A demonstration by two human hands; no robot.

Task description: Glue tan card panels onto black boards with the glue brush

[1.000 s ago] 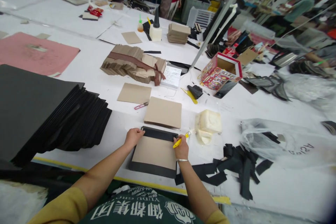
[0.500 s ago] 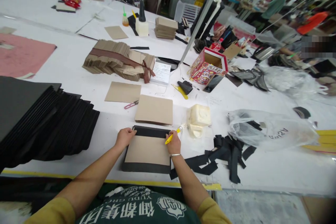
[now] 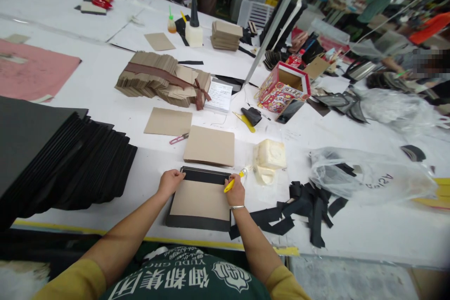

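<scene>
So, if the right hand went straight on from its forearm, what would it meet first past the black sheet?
Probably the near edge of the beige board stack, just past the black sheet; the right hand might pass above it, as height is unclear.

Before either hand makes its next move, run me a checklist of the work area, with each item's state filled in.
1. Left hand at the far left corner of the black sheet: ok, fingertips pinched at its edge.
2. Yellow brush in the right hand's grip: ok, bristles pointing toward the white container.
3. Tan board flat on the black sheet: ok, with dark bands showing beyond and in front of it.
4. Pink-handled snips away from both hands: ok.
5. Black strips clear of the right forearm: not ok, one passes beneath it in view.
6. Bristles wet: cannot tell.
</scene>
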